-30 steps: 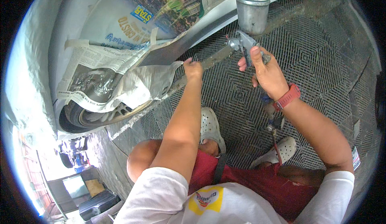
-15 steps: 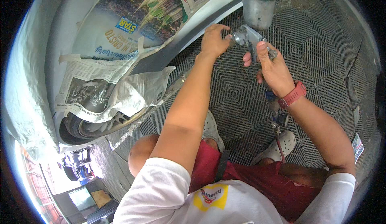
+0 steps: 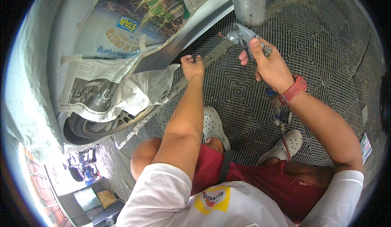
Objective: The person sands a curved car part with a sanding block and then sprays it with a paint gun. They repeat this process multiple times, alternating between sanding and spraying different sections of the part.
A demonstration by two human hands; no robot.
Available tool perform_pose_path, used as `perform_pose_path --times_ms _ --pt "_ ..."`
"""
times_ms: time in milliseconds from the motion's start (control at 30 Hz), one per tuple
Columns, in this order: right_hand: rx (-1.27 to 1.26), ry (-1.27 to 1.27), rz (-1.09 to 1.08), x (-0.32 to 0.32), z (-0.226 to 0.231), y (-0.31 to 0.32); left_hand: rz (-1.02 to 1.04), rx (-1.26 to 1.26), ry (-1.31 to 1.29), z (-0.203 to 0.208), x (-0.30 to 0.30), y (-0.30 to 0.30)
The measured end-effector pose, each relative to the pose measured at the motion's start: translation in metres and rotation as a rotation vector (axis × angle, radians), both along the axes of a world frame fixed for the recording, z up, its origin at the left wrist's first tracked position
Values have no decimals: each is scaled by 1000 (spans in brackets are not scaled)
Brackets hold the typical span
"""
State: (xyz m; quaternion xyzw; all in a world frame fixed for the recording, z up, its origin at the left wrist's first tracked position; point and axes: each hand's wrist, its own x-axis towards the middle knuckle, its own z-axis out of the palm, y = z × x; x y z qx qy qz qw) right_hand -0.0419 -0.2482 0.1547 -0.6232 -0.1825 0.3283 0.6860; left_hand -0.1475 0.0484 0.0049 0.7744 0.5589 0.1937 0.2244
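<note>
My right hand point(image 3: 266, 62) grips a metal spray gun point(image 3: 244, 35) with a grey cup point(image 3: 248, 5) on top; its nozzle points left at the lower edge of a grey car body point(image 3: 195, 23). A hose point(image 3: 283, 131) hangs below the gun, past my red wrist band. My left hand point(image 3: 192, 67) is closed on the low edge of the car, just right of crumpled newspaper point(image 3: 122, 80) taped over the wheel point(image 3: 91, 123). I squat in red shorts and white clogs.
A dark metal grate floor point(image 3: 326, 56) lies under my feet. More newspaper point(image 3: 138, 11) masks the car body above the wheel. At the lower left are boxes and bright daylight beyond the car.
My left hand has slid down and left along the car's lower edge, away from the gun. The spray gun and my right hand stayed near the same spot.
</note>
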Motion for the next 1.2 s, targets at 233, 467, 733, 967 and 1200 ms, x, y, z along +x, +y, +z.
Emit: perform_pose_path --times_ms 233,467,733,967,1200 --pt "-45 -40 -6 0 3 -10 -773 415 74 38 41 -55" --pt "-7 -27 -77 0 4 -14 -1284 488 644 53 114 -81" --pt "-44 -37 -89 3 1 -23 -1185 334 661 58 127 -70" --pt "-71 -20 -58 5 -5 -16 -969 410 715 38 71 -36" --pt "-83 -68 -48 -1 0 -12 -582 283 639 12 19 -18"
